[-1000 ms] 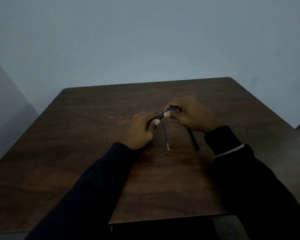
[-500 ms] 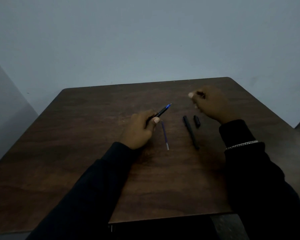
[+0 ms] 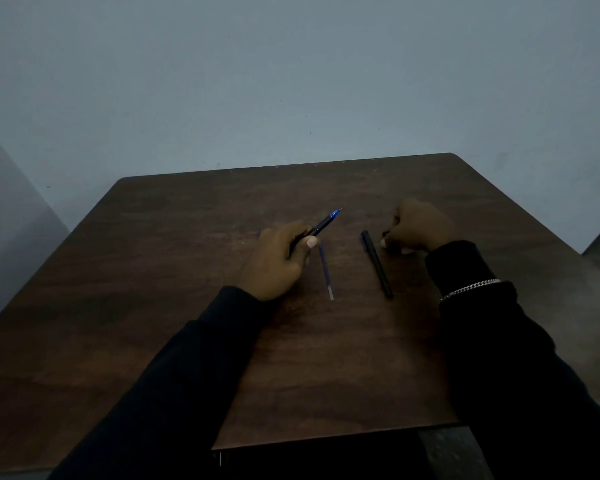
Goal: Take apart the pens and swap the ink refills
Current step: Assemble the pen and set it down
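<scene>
filling the upper half of the view is a pale grey-blue wall (image 3: 291,81); below it a dark wood-grain bench (image 3: 153,306) runs toward the camera, its far corners rounded. the light is dim. the left sleeve (image 3: 174,375) and right sleeve (image 3: 516,358), both black, reach in from the near edge.

the left hand (image 3: 278,261) rests near the middle of the bench, fingers and thumb wrapped round a pen (image 3: 321,225) - black body, blue tip, angled up and away to the right, the tip raised off the wood. the right hand (image 3: 416,226) sits further right and a little farther back, knuckles up, fingers curled down to the bench; i cannot tell whether they pinch anything.

between the hands lie two loose parts, near each other but apart. a black barrel (image 3: 377,265) lies flat just left of the right hand's fingertips, its near end slanting right. a thin blue refill (image 3: 325,271) with a pale near end lies flat beside the left hand, its far end just under the left thumb.

a silver chain bracelet (image 3: 470,288) crosses the right wrist. a small dark piece (image 3: 385,233) shows at the right fingertips - too small and dark to make out.
</scene>
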{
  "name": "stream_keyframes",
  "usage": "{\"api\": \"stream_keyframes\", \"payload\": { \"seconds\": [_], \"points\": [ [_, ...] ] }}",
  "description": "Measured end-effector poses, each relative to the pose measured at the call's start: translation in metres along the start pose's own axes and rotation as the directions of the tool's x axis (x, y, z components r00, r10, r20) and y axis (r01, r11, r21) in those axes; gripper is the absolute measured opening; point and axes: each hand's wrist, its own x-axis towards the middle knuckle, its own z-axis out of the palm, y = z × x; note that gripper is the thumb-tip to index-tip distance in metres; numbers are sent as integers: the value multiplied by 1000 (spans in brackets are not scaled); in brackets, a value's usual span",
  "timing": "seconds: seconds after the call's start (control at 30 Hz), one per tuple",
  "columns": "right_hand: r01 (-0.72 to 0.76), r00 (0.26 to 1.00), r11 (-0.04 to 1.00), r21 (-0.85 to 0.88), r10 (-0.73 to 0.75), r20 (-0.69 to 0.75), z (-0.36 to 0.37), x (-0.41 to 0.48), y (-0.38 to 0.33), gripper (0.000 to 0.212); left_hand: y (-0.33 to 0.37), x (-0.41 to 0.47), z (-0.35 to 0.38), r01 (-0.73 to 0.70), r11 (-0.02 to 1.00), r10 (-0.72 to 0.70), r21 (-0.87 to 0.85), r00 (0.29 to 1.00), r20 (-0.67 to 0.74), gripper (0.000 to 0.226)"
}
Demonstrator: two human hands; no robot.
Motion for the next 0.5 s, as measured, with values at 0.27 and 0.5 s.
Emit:
{"api": "stream_keyframes", "payload": {
  "seconds": [0.27,0.5],
  "points": [
    [155,956,975,162,-107,-272,-3,-5,1,6,-5,1,2,-25,1000,25,-5,1000,-12,29],
    [236,924,128,963,-338,-181,0,-15,-23,18,-8,3,3,-10,1000,10,15,1000,-16,28]
  ]
}}
